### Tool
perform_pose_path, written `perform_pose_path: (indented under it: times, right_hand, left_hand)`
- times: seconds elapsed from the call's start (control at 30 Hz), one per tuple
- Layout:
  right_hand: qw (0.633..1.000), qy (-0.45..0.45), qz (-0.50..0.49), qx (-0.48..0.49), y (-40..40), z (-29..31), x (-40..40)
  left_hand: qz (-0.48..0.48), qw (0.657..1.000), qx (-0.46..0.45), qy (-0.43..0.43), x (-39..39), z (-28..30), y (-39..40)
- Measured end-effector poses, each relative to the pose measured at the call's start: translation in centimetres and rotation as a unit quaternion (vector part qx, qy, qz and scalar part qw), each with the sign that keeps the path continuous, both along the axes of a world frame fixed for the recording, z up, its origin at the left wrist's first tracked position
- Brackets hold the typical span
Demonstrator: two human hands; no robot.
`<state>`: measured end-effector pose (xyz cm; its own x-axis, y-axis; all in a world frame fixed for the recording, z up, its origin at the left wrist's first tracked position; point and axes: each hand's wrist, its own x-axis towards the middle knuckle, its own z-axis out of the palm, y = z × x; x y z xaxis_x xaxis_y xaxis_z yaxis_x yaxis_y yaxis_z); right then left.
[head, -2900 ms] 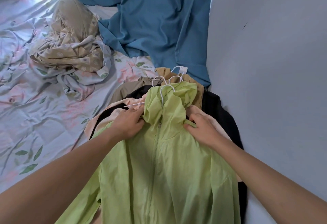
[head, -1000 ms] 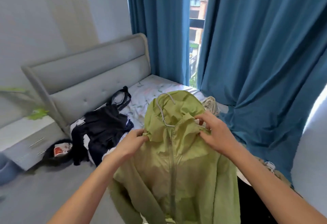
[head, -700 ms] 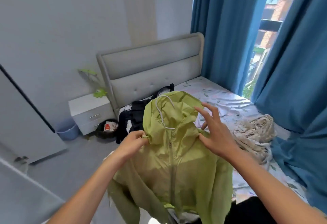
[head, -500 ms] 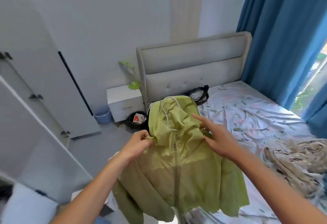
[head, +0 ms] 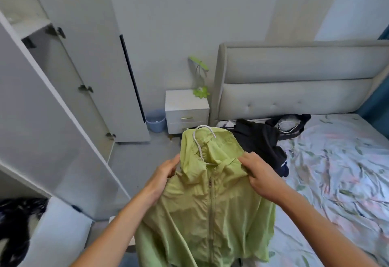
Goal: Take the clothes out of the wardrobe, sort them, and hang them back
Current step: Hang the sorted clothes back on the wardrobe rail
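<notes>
Both hands grip the lime-green zip-up hooded jacket (head: 207, 199) on its white wire hanger (head: 202, 146) at the shoulders: left hand (head: 166, 172), right hand (head: 260, 174). Head view has swung from bed toward the open white wardrobe (head: 63, 106) at nine o'clock, so rehanging looks next.

Nightstand (head: 187, 109) w/ green lamp (head: 200, 77); blue bin (head: 155, 120).

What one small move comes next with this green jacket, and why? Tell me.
Probably carry the green jacket leftward toward the open wardrobe. The left hand and right hand each grip a shoulder, the jacket already sits on its white hanger with the hook free above the hood, and the wardrobe door stands open on the left.
</notes>
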<state>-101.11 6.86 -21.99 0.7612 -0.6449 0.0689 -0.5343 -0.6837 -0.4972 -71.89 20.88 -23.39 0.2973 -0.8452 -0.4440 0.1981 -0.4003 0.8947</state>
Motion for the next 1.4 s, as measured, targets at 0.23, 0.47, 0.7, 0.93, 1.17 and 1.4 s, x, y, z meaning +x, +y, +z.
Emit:
perform_pose_path:
  times: [0.23,0.47,0.7,0.93,1.17,1.4]
  right_hand:
    - [0.999,0.045,-0.006,0.018,-6.5,1.5,8.4]
    - [0.997,0.044,0.062,0.012,-15.5,1.6,16.5]
    - [0.991,0.017,0.134,-0.004,-27.9,-0.6,25.0]
    - [0.985,0.005,0.164,-0.045,-37.4,0.7,34.2]
    - [0.987,-0.001,0.15,-0.063,-42.6,-0.6,45.4]
    - [0.983,0.02,0.161,-0.089,-46.2,-1.3,59.3]
  left_hand:
    - [0.057,0.994,0.0,-0.098,8.0,1.8,-4.7]
    - [0.103,0.984,0.042,-0.138,14.7,0.4,-11.0]
    - [0.211,0.962,0.069,-0.159,23.2,-2.9,-19.6]
    - [0.303,0.908,0.098,-0.272,29.1,-0.7,-24.3]
    - [0.415,0.863,0.117,-0.264,36.8,-1.2,-24.1]
    - [0.523,0.81,0.14,-0.226,47.0,-4.0,-24.9]
